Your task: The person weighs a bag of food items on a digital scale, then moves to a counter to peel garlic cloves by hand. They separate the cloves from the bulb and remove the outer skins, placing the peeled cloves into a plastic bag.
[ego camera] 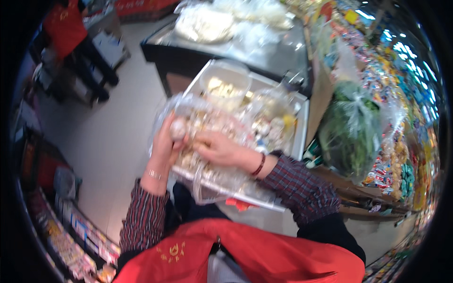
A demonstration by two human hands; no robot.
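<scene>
A whitish bulb, apparently garlic (pixel 178 129), is gripped in my left hand (pixel 165 139). My right hand (pixel 217 148) is beside it with fingers curled; blur hides whether anything is pinched there. Both hands are over a clear plastic bag (pixel 200 180) strewn with pale bulbs, cloves and skins (pixel 221 122). The bag spreads across a white tray (pixel 302 123). At the tray's far end stands a translucent plastic tub (pixel 226 69) with pale peeled cloves (pixel 223 87) inside. More bagged bulbs (pixel 263 127) lie at the tray's right.
Beyond the tray is a dark-edged counter (pixel 283 58) bearing filled plastic bags (pixel 205 24). Bagged leafy greens (pixel 350 131) and packaged goods (pixel 393 169) line the right side. A person in a red top (pixel 65 28) stands at upper left on the pale floor (pixel 116 116). Shelving (pixel 67 244) is lower left.
</scene>
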